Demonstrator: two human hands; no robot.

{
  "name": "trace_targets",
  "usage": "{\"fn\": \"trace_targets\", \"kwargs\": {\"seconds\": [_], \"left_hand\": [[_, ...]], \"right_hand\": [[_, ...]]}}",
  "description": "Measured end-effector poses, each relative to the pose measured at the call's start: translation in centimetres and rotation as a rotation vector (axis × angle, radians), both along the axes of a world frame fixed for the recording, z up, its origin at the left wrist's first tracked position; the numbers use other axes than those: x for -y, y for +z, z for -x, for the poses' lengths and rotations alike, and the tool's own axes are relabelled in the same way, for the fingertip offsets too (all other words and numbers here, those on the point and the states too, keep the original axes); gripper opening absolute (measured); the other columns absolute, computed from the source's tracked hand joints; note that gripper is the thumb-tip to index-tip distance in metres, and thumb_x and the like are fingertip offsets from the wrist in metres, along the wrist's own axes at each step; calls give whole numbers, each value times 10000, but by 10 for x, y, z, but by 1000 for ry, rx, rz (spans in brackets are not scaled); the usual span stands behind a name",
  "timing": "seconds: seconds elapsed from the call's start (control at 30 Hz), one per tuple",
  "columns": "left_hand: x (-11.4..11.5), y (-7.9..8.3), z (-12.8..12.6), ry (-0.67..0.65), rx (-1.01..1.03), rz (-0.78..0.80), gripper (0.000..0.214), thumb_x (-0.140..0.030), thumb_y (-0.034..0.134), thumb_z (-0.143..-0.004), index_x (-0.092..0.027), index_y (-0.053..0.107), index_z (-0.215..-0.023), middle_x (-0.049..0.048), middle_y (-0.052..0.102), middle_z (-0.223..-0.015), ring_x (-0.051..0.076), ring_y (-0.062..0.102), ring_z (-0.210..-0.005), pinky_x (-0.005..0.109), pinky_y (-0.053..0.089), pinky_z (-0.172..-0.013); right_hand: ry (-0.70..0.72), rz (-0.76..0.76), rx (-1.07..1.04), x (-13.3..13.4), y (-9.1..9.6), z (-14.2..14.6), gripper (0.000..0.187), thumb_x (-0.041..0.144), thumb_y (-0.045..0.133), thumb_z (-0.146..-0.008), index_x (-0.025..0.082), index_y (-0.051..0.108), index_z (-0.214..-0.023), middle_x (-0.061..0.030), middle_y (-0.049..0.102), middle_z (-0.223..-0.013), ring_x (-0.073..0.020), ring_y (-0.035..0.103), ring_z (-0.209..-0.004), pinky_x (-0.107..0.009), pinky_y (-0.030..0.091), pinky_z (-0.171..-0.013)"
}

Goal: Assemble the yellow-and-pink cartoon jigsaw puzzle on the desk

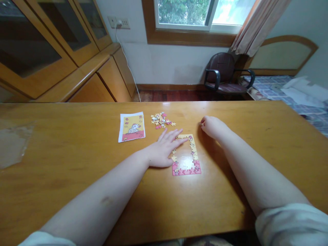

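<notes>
A jigsaw puzzle border (196,167), yellow at the far end and pink at the near end, lies joined on the wooden table, with bare tabletop inside it. My left hand (164,148) rests flat with spread fingers over its left side, hiding part of that edge. To the right of the border, my right hand (214,127) is closed in a pinch near the table. A tiny bit of a puzzle piece (201,124) shows at its fingertips; most of it is hidden. Loose puzzle pieces (160,119) lie heaped beyond my left hand.
A picture sheet (132,127) with a white cartoon animal on yellow and pink lies left of the heap. Clear plastic film (15,143) is at the table's far left. Beyond the table (77,130) stand a wooden cabinet (87,73), an armchair (222,73) and a bed (276,83).
</notes>
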State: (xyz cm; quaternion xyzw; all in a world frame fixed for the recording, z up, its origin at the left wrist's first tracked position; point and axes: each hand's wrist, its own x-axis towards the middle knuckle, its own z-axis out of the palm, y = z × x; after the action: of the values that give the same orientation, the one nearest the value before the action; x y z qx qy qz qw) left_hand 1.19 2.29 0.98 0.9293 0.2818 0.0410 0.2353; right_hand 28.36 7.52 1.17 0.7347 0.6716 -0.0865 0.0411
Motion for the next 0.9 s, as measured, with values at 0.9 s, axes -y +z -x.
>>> {"fn": "trace_targets", "kwargs": {"seconds": [0.9], "left_hand": [[-5, -6, 1, 126, 213, -71, 626, -121, 538, -736, -218, 507, -1354, 124, 364, -1540, 321, 309, -1430, 582, 188, -1193]], "right_hand": [[46, 85, -91, 1, -1, 9, 208, 199, 616, -726, 161, 712, -906, -106, 748, -880, -239, 676, -807, -279, 424, -617]]}}
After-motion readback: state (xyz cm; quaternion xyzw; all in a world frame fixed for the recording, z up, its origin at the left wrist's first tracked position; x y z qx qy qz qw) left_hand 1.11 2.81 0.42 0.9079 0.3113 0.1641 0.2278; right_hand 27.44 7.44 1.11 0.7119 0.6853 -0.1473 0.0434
